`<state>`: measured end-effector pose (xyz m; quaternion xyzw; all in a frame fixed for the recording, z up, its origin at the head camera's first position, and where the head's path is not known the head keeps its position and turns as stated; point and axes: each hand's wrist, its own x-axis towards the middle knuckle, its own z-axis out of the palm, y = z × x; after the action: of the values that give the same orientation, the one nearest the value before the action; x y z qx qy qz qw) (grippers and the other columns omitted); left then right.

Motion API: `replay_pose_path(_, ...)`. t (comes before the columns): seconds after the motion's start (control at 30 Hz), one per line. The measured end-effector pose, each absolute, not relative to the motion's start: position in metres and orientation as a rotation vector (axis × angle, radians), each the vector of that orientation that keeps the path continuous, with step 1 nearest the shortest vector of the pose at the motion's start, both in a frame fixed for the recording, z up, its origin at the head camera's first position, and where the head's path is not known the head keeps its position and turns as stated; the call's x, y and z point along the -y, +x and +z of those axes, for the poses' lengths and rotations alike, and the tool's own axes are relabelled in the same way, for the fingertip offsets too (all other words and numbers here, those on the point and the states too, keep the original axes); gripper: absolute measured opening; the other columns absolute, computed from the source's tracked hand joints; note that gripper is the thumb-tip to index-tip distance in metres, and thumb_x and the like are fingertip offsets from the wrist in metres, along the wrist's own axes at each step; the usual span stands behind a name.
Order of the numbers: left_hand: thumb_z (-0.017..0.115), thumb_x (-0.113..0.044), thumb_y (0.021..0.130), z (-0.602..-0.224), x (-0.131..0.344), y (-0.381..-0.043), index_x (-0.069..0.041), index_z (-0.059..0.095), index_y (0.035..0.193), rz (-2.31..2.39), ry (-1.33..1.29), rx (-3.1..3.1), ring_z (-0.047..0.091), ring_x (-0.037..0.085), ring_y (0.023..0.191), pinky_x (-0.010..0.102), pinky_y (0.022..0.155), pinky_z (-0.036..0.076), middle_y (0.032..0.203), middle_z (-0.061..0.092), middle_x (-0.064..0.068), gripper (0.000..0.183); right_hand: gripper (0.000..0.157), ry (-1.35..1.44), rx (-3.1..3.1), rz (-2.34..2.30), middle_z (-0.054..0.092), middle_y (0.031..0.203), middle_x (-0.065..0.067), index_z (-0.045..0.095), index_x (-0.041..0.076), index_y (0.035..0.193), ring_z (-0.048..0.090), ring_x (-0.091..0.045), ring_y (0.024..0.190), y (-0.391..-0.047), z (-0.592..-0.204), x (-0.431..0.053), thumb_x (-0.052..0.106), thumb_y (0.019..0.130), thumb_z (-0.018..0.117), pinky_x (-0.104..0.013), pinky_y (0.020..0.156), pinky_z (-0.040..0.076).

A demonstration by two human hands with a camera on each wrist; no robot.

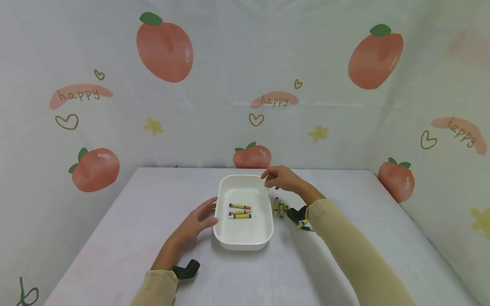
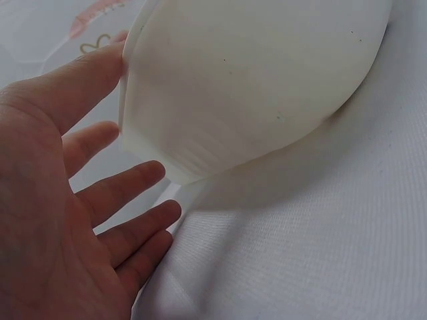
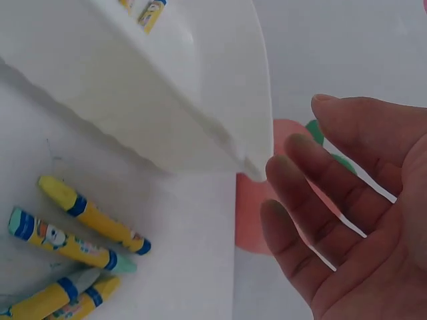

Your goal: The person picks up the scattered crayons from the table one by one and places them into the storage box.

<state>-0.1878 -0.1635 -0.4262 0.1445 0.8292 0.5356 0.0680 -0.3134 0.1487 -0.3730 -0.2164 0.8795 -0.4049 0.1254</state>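
Observation:
A white plastic tray (image 1: 243, 238) stands in the middle of the table, with 3 crayons (image 1: 240, 212) lying side by side inside it. My left hand (image 1: 197, 221) is at the tray's left side, fingers spread and the thumb at the rim; the left wrist view shows that hand (image 2: 87, 180) beside the outer wall. At the far right corner of the tray is my right hand (image 1: 283, 177), fingers loosely bent and holding nothing. The right wrist view has the fingertips of that hand (image 3: 347, 200) right by the tray's corner (image 3: 247, 157).
Several loose crayons (image 1: 276, 207) lie on the white tabletop (image 1: 183, 182) right of the tray, partly hidden behind the right wrist and its black strap (image 1: 297, 214). A white cloth backdrop (image 1: 222, 63) with printed fruit rises behind the table's far edge.

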Motion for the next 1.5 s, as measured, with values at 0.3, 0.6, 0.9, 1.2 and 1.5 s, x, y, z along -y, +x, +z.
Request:
replay_pose_path(0.3, 0.064, -0.014, 0.093, -0.449, 0.168, -0.2, -0.008, 0.032, 0.152, 1.638, 0.463, -2.486, 0.036, 0.041, 0.136, 0.061, 0.108, 0.026, 0.145, 0.043, 0.023, 0.067, 0.028, -0.611, -2.616, -1.22, 0.068, 0.1, -0.009, 0.065, -0.002, 0.114, 0.063, -0.023, 0.095, -0.312, -0.386, -0.168, 0.007, 0.088, 0.069, -0.04, 0.086, 0.052)
replay_pose_path(0.6, 0.066, -0.026, 0.092, -0.465, 0.173, -0.209, -0.02, 0.035, 0.151, 1.626, 0.455, -2.509, 0.038, 0.036, 0.136, 0.06, 0.108, 0.027, 0.145, 0.046, 0.014, 0.067, 0.032, -0.499, -2.629, -1.197, 0.067, 0.107, -0.012, 0.063, -0.002, 0.117, 0.061, -0.026, 0.102, -0.308, -0.4, -0.18, 0.009, 0.087, 0.07, -0.041, 0.089, 0.051)
replay_pose_path(0.9, 0.067, -0.029, 0.092, -0.464, 0.172, -0.207, -0.023, 0.036, 0.151, 1.607, 0.416, -2.523, 0.039, 0.035, 0.136, 0.06, 0.108, 0.028, 0.145, 0.047, 0.012, 0.067, 0.033, -0.4, -2.627, -1.085, 0.066, 0.112, -0.012, 0.065, 0.002, 0.116, 0.057, -0.029, 0.107, -0.306, -0.418, -0.187, 0.012, 0.086, 0.073, -0.044, 0.092, 0.049)
replay_pose_path(1.2, 0.066, -0.025, 0.092, -0.463, 0.172, -0.207, -0.018, 0.036, 0.151, 1.624, 0.438, -2.506, 0.038, 0.038, 0.135, 0.06, 0.108, 0.028, 0.145, 0.046, 0.016, 0.066, 0.034, -0.289, -2.745, -0.963, 0.062, 0.122, -0.01, 0.067, 0.01, 0.116, 0.054, -0.031, 0.114, -0.305, -0.434, -0.187, 0.023, 0.085, 0.075, -0.047, 0.097, 0.046)
replay_pose_path(1.5, 0.062, -0.016, 0.094, -0.433, 0.165, -0.191, -0.005, 0.032, 0.151, 1.619, 0.447, -2.49, 0.036, 0.044, 0.135, 0.062, 0.108, 0.027, 0.145, 0.043, 0.025, 0.066, 0.042, -0.393, -2.785, -0.854, 0.059, 0.127, -0.017, 0.067, 0.006, 0.118, 0.05, -0.035, 0.121, -0.305, -0.441, -0.185, 0.026, 0.082, 0.078, -0.051, 0.103, 0.038)
